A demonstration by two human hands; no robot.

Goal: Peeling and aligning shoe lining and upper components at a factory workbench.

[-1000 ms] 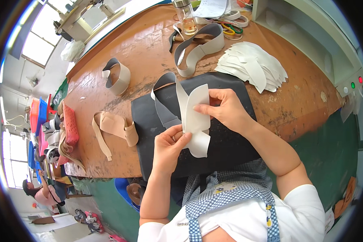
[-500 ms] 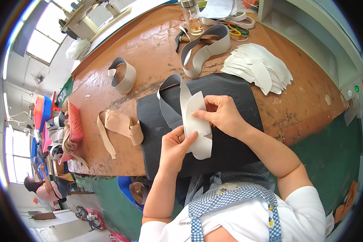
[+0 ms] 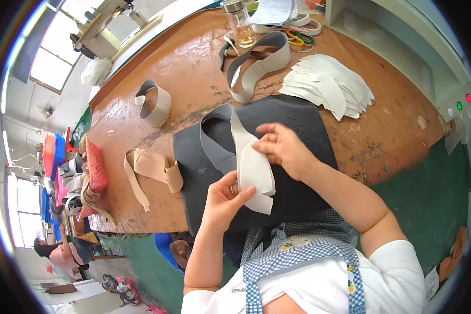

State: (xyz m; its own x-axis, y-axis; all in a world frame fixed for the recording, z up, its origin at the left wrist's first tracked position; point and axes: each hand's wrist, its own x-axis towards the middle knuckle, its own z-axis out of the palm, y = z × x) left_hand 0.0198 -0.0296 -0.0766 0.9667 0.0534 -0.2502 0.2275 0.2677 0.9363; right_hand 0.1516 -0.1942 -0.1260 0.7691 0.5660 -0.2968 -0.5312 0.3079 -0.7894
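Observation:
A grey shoe-upper-like strip [image 3: 218,150], curled into a loop, lies partly on the black mat [image 3: 303,123] and rises into my hands. Flat against its near end sits a white curved piece [image 3: 255,170] with a notch near its lower end. My left hand [image 3: 223,201] grips both layers from the left, thumb on top and fingers underneath. At the upper right edge of the white piece, my right hand [image 3: 287,153] pinches with thumb and fingertips; its upper fingers are raised and slightly blurred.
Stacked white pieces [image 3: 329,86] fan out at the back right. Two more grey strips [image 3: 157,107] stand beyond the mat, and a beige strip [image 3: 154,170] lies left. A glass bottle [image 3: 239,25] and scissors [image 3: 301,39] are at the back. A co-worker [image 3: 63,254] is far left.
My right hand has loosened from the middle of the white piece to its upper edge, its fingers lifting. The white piece's upper end has tilted down toward me. My left hand keeps its grip.

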